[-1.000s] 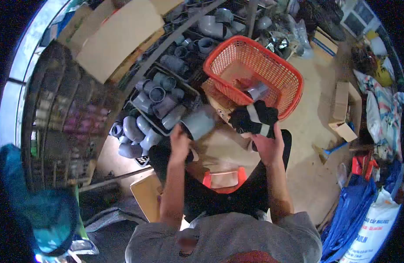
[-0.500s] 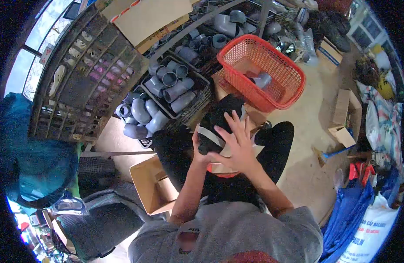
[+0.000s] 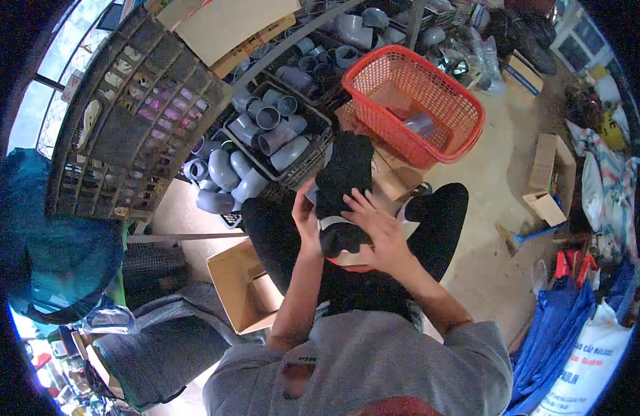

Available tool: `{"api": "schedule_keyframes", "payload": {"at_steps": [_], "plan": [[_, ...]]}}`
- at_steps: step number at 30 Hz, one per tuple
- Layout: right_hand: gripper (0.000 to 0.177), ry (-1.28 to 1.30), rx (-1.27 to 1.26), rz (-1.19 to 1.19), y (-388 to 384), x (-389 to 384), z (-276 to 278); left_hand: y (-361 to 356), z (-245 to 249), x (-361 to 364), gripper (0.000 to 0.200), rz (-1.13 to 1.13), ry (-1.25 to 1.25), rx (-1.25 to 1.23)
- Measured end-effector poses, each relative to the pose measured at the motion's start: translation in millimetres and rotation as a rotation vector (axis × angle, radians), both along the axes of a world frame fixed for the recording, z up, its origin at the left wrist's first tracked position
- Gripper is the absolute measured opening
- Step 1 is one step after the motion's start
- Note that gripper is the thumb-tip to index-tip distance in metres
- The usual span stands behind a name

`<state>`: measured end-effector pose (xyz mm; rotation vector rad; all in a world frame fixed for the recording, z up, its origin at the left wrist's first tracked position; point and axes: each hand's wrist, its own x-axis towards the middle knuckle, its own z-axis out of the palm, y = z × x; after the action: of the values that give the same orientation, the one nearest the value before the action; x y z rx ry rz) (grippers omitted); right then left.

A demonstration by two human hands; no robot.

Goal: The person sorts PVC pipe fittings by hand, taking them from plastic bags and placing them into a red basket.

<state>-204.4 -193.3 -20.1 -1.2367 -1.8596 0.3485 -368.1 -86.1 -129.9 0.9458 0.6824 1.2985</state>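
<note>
A black bundle (image 3: 344, 173) with a pale band (image 3: 337, 222) around its lower part stands between my hands, above my lap. My left hand (image 3: 306, 216) is wrapped along the bundle's left side, its fingertips partly hidden. My right hand (image 3: 379, 229) lies on the bundle's right side with fingers spread, over the end of the band. Beneath both hands a whitish and red item (image 3: 354, 262) shows in part; what it is I cannot make out.
A red basket (image 3: 465, 145) holding a grey pipe piece stands ahead. Black crates (image 3: 313, 170) of grey pipe fittings (image 3: 268, 118) are ahead left. An open cardboard box (image 3: 229, 291) sits by my left knee, another box (image 3: 545, 173) far right. A large dark crate (image 3: 118, 139) rises at left.
My right hand has moved down from the bundle's upper part to its lower right side. More of the black bundle now shows, and it stands more upright.
</note>
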Motion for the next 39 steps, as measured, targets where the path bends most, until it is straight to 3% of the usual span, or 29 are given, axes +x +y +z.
{"api": "schedule_keyframes", "payload": {"at_steps": [2,4,7,8,9,11,13,16,17,19,22,25,27,28,29,33,35,39], "plan": [[0.048,0.252,-0.071,-0.041,-9,-3,8,-6,8,3,0.043,0.008,-0.013,0.006],[0.045,0.330,-0.131,-0.136,-16,-6,2,-18,45,12,0.047,0.020,0.026,0.125],[0.034,0.508,-0.167,-0.395,-5,-6,-19,-9,7,7,0.049,0.055,0.203,0.106],[0.030,0.563,-0.153,-0.472,3,-6,-26,-11,9,8,0.050,0.050,0.152,0.059],[0.028,0.657,-0.115,-0.452,18,1,-5,-12,3,7,0.050,0.046,0.153,0.057],[0.026,0.745,-0.122,-0.499,38,12,-2,-13,-14,0,0.046,0.003,0.159,-0.001],[0.027,0.656,-0.109,-0.551,47,20,4,-20,-1,4,0.046,-0.023,0.039,-0.059],[0.031,0.837,-0.100,-0.529,57,29,-21,-25,2,6,0.047,-0.018,-0.175,-0.229],[0.031,0.836,-0.100,-0.525,57,28,-14,-23,-2,6,0.047,-0.015,-0.176,-0.227],[0.030,1.085,-0.184,-0.557,52,27,2,-20,-8,3,0.045,0.013,-0.207,-0.232],[0.031,1.103,-0.196,-0.591,48,26,61,-15,-7,3,0.045,0.081,-0.104,-0.167],[0.031,1.150,-0.194,-0.622,59,26,59,-7,-29,-2,0.051,0.005,0.075,-0.187],[0.031,0.854,-0.045,-0.416,69,28,49,-12,-27,8,0.052,0.031,-0.008,-0.288],[0.040,0.773,-0.097,-0.375,66,24,45,-13,-26,11,0.053,0.062,-0.088,-0.392],[0.034,0.473,-0.085,-0.362,64,25,41,-14,-30,11,0.053,0.062,-0.091,-0.390],[0.031,0.485,-0.152,-0.170,49,-8,19,-17,-36,15,0.038,-0.024,-0.114,-0.347],[0.032,0.518,-0.138,-0.072,45,-18,10,-10,-45,16,0.041,-0.153,-0.374,-0.428],[0.034,0.716,-0.341,-0.348,45,-17,11,-15,-31,10,0.046,-0.115,-0.330,-0.264]]}}
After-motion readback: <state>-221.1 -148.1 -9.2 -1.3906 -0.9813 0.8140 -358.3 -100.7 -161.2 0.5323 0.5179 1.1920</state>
